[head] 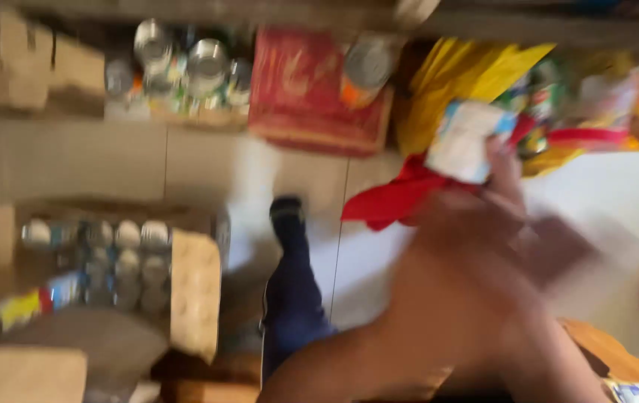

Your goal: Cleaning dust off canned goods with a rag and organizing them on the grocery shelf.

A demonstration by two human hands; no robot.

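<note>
- Blurring across the lower right, a bare forearm (439, 351) is reaching up and away from the camera; which arm it is cannot be told.
- Its hand (499, 216) is closing its fingers (502, 168) around a small white packet (463, 140) with blue and red print; motion smear is hiding how tightly they are gripping.
- That packet is hovering just above a crumpled red cloth (394, 198), which is lying on the pale tiled floor (200, 164).
- Beyond the packet, a yellow bag (454, 78) is sagging in soft folds, with bright glossy wrappers (596, 104) piling up to its right.
- Left of the packet, a flat red box (297, 89) is carrying one round tin (366, 63); further left, shiny metal cans (185, 63) are standing in a cluster beside brown cardboard boxes (13, 63).
- Well to the lower left of the packet, an open cardboard carton (110, 261) is holding rows of silver-topped cans (125, 254).
- Between carton and forearm, a leg in dark blue trousers (290, 298) is stretching out, ending in a black sock (287, 213).
</note>
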